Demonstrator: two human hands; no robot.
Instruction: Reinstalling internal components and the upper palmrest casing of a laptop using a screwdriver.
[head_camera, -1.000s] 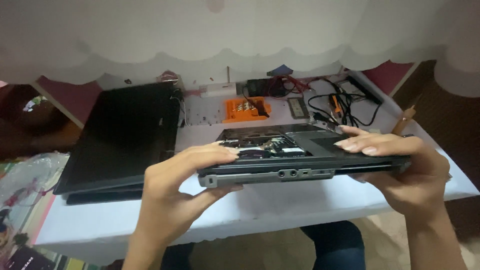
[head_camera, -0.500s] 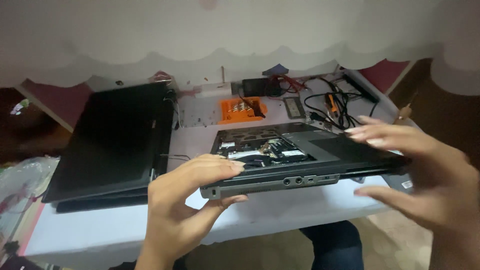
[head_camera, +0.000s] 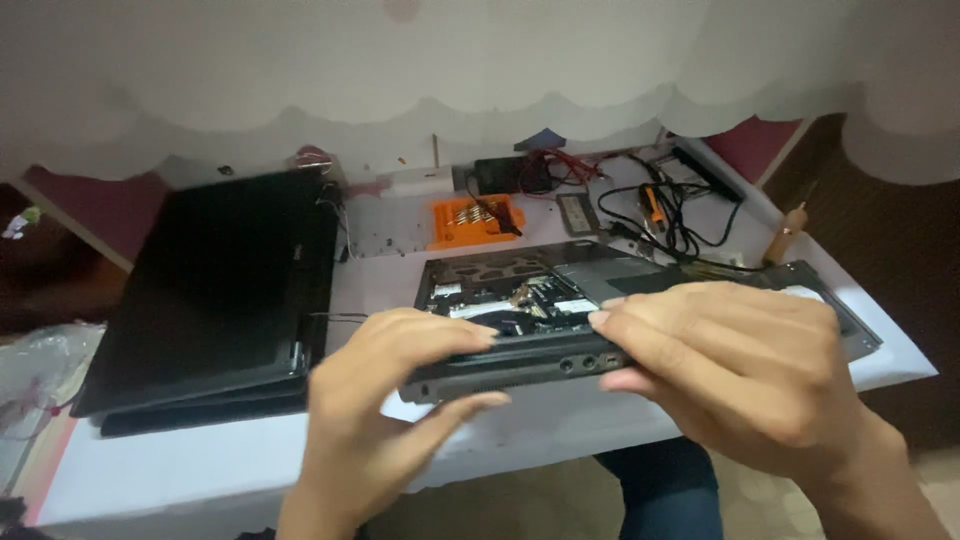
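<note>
counter (head_camera: 230, 465): white top, carries everything
detached screen panel (head_camera: 215, 290): black, flat at left
laptop base (head_camera: 560, 330): opened, internals exposed, at front edge of counter
right hand (head_camera: 740, 375): fingers closed over front-right edge of the base
left hand (head_camera: 385, 390): fingers and thumb pinch front-left corner
orange bit case (head_camera: 475, 220): behind base

Laptop base (head_camera: 560, 320) on the table (head_camera: 540, 420) — screen panel (head_camera: 215, 290) left (bit case (head_camera: 475, 220) behind).

Two bare hands, left hand (head_camera: 375, 400), right hand (head_camera: 740, 370), no sleeves, rings or watch, dark blue trousers (head_camera: 655, 490)
</note>
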